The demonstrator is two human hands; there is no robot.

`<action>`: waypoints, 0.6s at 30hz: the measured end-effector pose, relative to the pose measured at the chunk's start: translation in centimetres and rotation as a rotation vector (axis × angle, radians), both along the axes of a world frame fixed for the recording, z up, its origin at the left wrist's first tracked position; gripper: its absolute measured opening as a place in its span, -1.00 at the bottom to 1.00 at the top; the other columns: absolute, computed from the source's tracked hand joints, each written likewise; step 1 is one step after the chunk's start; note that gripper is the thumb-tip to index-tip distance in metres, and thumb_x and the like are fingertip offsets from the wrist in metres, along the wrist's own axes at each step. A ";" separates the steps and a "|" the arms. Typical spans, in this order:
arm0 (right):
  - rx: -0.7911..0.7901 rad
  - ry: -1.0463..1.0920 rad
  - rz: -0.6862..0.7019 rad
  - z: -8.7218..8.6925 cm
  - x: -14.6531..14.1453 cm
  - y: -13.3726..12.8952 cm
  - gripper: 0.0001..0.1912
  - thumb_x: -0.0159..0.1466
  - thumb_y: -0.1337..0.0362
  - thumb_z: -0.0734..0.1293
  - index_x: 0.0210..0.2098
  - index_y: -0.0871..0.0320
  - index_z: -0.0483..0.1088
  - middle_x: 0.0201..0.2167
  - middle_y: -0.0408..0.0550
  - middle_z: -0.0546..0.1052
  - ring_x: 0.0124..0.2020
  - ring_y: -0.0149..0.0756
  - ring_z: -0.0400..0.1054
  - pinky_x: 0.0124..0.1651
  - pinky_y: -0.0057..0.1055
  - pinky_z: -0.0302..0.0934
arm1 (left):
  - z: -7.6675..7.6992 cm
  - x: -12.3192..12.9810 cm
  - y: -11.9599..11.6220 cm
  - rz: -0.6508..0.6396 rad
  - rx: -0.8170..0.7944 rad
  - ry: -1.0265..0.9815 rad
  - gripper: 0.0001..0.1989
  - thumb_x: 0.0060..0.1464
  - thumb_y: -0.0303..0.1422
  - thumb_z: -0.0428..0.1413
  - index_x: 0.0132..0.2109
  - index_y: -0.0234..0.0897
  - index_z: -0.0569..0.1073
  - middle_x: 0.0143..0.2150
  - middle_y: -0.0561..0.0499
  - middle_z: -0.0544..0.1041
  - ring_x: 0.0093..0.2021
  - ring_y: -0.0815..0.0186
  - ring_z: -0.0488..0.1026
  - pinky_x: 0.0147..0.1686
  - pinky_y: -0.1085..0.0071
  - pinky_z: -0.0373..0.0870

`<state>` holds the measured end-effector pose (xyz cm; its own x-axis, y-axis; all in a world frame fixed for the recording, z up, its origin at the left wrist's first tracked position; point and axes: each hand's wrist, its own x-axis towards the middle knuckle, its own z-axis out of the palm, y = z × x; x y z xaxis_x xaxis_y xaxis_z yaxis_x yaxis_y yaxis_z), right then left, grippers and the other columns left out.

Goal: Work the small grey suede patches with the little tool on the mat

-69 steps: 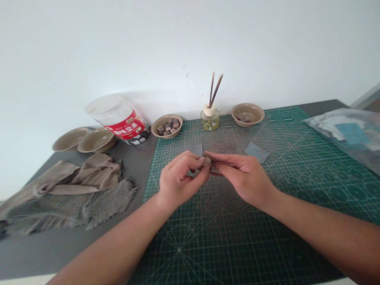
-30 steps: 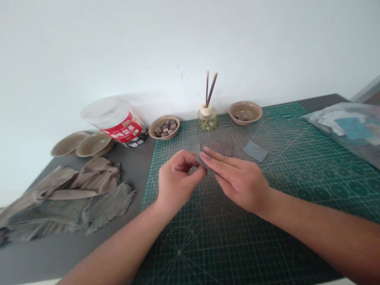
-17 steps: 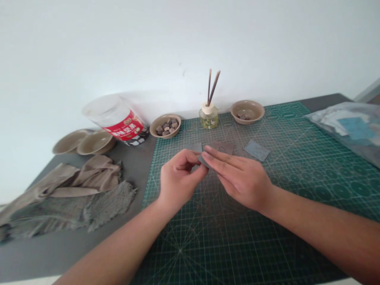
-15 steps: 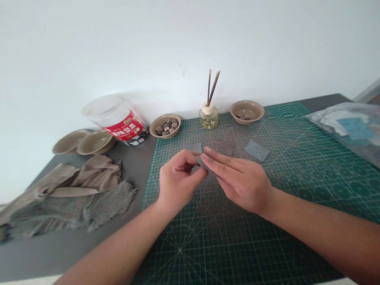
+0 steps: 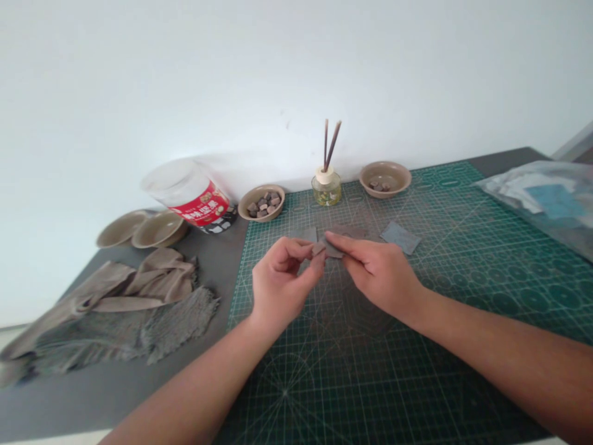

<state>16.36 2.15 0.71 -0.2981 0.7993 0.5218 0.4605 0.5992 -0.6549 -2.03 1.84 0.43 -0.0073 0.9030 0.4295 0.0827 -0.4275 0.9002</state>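
Note:
Thumb and fingertips of my left hand (image 5: 280, 281) pinch a small brown stone block (image 5: 319, 248). Close against it, my right hand (image 5: 389, 275) grips a small grey sheet that looks like sandpaper (image 5: 333, 251), thumb and fingers pressed on it. Both hands are raised over the green cutting mat (image 5: 370, 383). Beyond the hands, a pale grey square sheet (image 5: 303, 234) and a brown one (image 5: 354, 232) lie on the mat, partly covered by my fingers. A blue-grey sheet (image 5: 401, 238) lies to their right.
A bowl of several stone pieces (image 5: 262, 204), a reed diffuser (image 5: 327, 188) and a bowl with a few pieces (image 5: 385, 179) stand along the wall. Left are a tilted plastic tub (image 5: 199, 204), two bowls (image 5: 160, 230) and crumpled cloths (image 5: 139, 303); right is a plastic bag (image 5: 546, 198).
My right hand's fingers have shifted off the block and folded back, so the block and grey sheet show more clearly. The view has tilted slightly.

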 end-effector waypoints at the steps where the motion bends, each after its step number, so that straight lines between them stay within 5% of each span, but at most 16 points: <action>1: 0.000 0.024 -0.013 0.1 0.0 0.0 -0.59 0.37 0.47 0.24 0.17 0.20 0.46 0.11 -0.04 0.57 0.11 -0.31 0.49 0.23 -0.40 0.36 | 0.0 0.0 0.1 0.011 0.000 0.006 -0.78 0.02 -0.50 0.30 -0.37 -0.27 0.38 -0.30 0.00 0.59 -0.32 0.36 0.55 -0.31 0.43 0.50; 9: 0.203 -0.005 0.094 0.8 -0.1 -1.2 -0.54 0.39 0.48 0.19 0.24 0.21 0.39 0.24 0.03 0.45 0.25 -0.30 0.37 0.30 -0.34 0.30 | -0.3 -0.3 0.7 0.023 0.013 0.169 -0.78 -0.03 -0.56 0.28 -0.40 -0.26 0.37 -0.45 0.13 0.47 -0.46 0.46 0.40 -0.46 0.54 0.36; 18: 0.189 -0.025 0.127 0.2 -0.2 -0.9 -0.52 0.38 0.49 0.20 0.26 0.17 0.37 0.25 0.03 0.43 0.24 -0.27 0.38 0.28 -0.28 0.33 | -0.2 -0.3 0.5 -0.030 0.030 0.160 -0.77 -0.02 -0.57 0.25 -0.44 -0.27 0.35 -0.36 0.05 0.60 -0.38 0.40 0.51 -0.37 0.49 0.45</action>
